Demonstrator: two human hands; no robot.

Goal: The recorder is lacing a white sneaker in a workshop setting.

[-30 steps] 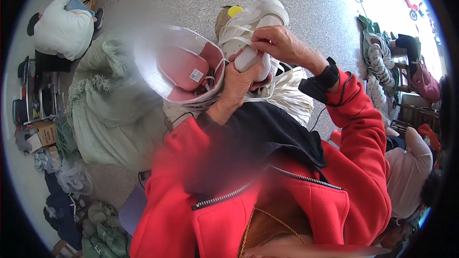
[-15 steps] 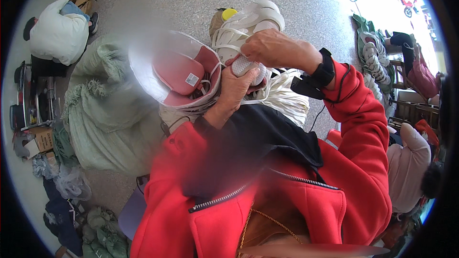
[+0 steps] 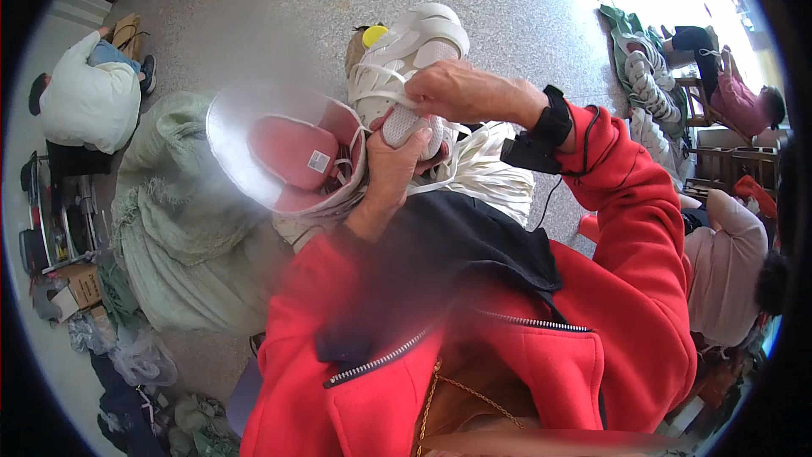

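Observation:
A white sneaker [image 3: 431, 34] points away from me, with loose white laces across its front. My left hand [image 3: 393, 165] is closed around its pale mesh tongue [image 3: 402, 125], thumb on top. Over the lacing, my right hand [image 3: 457, 89] pinches a white shoelace [image 3: 381, 76] with fingers and thumb pressed together; the fingertips are partly hidden. Left of my left hand is a white, pink-lined open item [image 3: 224, 140] that looks like another shoe; inside is a rounded pink pad [image 3: 283, 148] with a white label. A bundle of white laces [image 3: 495, 173] lies beneath my right wrist.
A large pale green sack [image 3: 182, 262] slumps at my left. Someone in white [image 3: 89, 106] sits at the far left. On the right are people in pink [image 3: 734, 101] and pale clothing [image 3: 723, 267], near a row of white shoes [image 3: 651, 85]. A yellow disc [image 3: 374, 35] shows beside the sneaker.
The view has shifted, so most things sit a little further left. My right hand keeps its pinch near the laces, and my left hand still grips the tongue.

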